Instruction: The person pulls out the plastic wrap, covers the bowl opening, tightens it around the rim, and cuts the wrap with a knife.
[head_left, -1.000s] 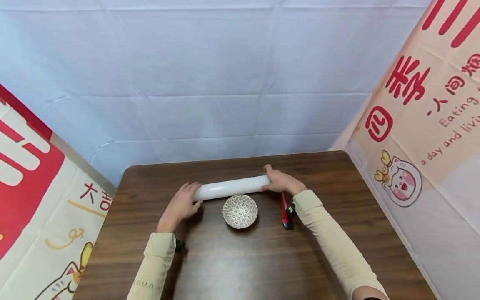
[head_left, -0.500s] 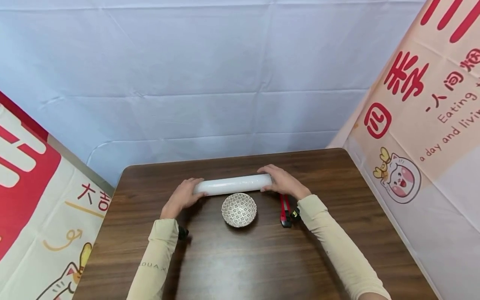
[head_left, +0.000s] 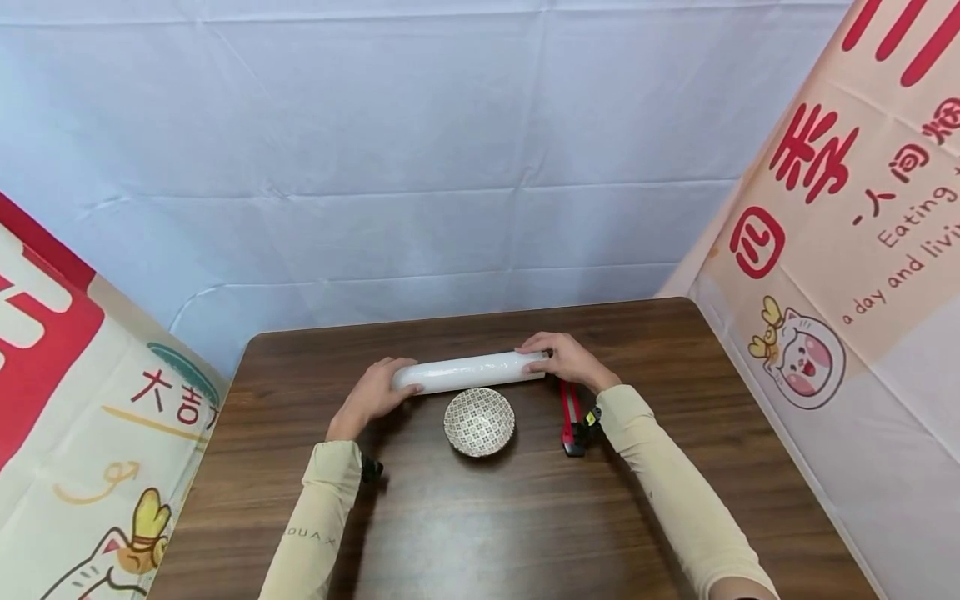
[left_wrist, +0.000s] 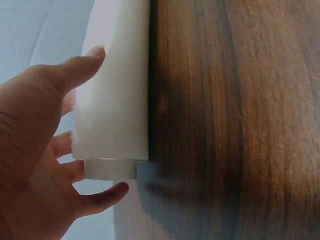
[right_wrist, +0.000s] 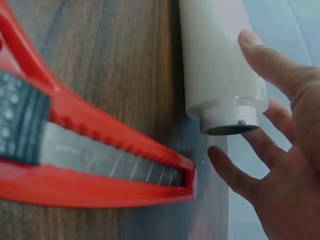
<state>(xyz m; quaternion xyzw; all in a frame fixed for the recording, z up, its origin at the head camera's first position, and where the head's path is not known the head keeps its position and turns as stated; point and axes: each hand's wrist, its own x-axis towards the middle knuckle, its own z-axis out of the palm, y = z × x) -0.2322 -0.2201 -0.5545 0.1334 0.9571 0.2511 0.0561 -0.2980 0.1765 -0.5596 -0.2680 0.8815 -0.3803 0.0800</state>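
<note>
A white roll of plastic film (head_left: 468, 372) lies crosswise toward the back of the table, gripped at its two ends. My left hand (head_left: 377, 390) holds its left end; in the left wrist view the thumb (left_wrist: 82, 70) presses the film and the other fingers reach behind and below. At the right end my right hand (head_left: 567, 362) has its thumb on the near side and fingers over the top. The right wrist view shows the hollow core (right_wrist: 229, 120) sticking out of that end, with the little finger apart from it.
Just in front of the roll sits a patterned bowl (head_left: 479, 422). A red utility knife (head_left: 572, 425) with a black slider lies beneath my right wrist. Behind the wooden table (head_left: 480, 533) hangs a pale cloth, with printed cloths at both sides.
Both hands have closed in around the roll's ends, and the roll has shifted slightly to the right. My right fingers have come down over its top. Bowl and knife stay put.
</note>
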